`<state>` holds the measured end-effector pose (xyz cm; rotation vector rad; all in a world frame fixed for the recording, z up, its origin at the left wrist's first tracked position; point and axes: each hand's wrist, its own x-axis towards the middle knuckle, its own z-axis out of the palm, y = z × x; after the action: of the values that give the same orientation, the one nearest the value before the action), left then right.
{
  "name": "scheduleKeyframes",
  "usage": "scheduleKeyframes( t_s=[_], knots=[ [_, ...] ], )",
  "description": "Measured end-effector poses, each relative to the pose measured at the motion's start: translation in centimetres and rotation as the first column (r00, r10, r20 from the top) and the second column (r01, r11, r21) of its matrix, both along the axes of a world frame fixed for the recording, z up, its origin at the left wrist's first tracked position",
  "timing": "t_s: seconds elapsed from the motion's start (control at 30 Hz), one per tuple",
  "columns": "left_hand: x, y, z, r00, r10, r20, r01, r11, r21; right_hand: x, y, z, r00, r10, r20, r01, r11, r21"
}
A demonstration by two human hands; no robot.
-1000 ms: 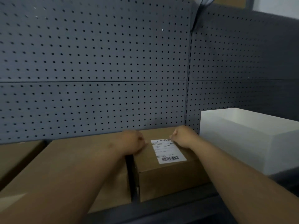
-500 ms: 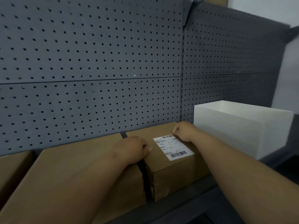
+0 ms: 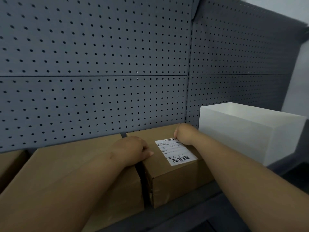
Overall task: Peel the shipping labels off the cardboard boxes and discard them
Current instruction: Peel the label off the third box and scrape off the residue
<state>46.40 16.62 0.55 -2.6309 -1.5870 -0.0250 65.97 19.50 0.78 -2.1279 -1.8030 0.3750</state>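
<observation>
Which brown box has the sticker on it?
The small cardboard box beside the white bin: it carries the white shipping label. The bigger brown box left of it shows none.

Both arms reach forward; left hand [image 3: 132,150] and right hand [image 3: 184,133] seemingly curled.

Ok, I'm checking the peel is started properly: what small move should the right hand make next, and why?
Probably pick at the far corner and lift it toward the person. The right hand is curled at that corner of the shipping label, which looks flat on the small box, while the left hand rests at its left edge.
</observation>
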Motion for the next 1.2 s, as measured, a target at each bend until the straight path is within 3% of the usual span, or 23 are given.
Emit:
scheduleKeyframes(
  t_s=[0.13, 0.4, 0.63, 0.73, 0.83, 0.9, 1.03, 1.2],
  knots=[
    [0.1, -0.1, 0.4, 1.0, 0.005, -0.023, -0.005, 1.0, -0.016, 1.4, 0.0, 0.5, 0.996, 0.052, -0.072, -0.048, 0.997, 0.056],
    [0.2, -0.4, 0.7, 0.999, 0.01, -0.033, -0.011, 0.999, -0.04, -0.2, -0.4, 1.1, 0.951, 0.083, 0.297, -0.091, 0.996, 0.012],
    [0.4, -0.7, 1.0, 0.999, 0.014, -0.032, -0.017, 0.997, -0.08, -2.1, -0.6, 1.6, 0.882, 0.101, 0.46, -0.084, 0.995, -0.056],
    [0.5, -0.6, 1.1, 0.998, 0.018, -0.054, -0.023, 0.996, -0.081, -0.5, -1.1, 2.2, 0.952, 0.091, 0.293, -0.093, 0.996, -0.007],
    [0.5, -0.5, 1.0, 0.998, 0.026, -0.053, -0.03, 0.997, -0.077, 1.9, -1.7, 2.8, 1.0, -0.001, 0.007, -0.001, 0.974, 0.228],
    [0.6, -0.5, 1.0, 0.998, 0.032, -0.062, -0.036, 0.997, -0.071, 2.4, -1.5, 2.1, 0.999, -0.006, -0.047, 0.018, 0.967, 0.256],
    [0.6, -0.6, 1.2, 0.997, 0.032, -0.073, -0.037, 0.996, -0.076, 0.9, -1.1, 0.5, 0.993, 0.115, 0.004, -0.115, 0.987, 0.116],
    [0.6, -0.6, 1.2, 0.997, 0.043, -0.068, -0.048, 0.996, -0.081, -0.9, -0.4, -0.1, 0.969, 0.146, 0.199, -0.174, 0.976, 0.13]
  ],
)
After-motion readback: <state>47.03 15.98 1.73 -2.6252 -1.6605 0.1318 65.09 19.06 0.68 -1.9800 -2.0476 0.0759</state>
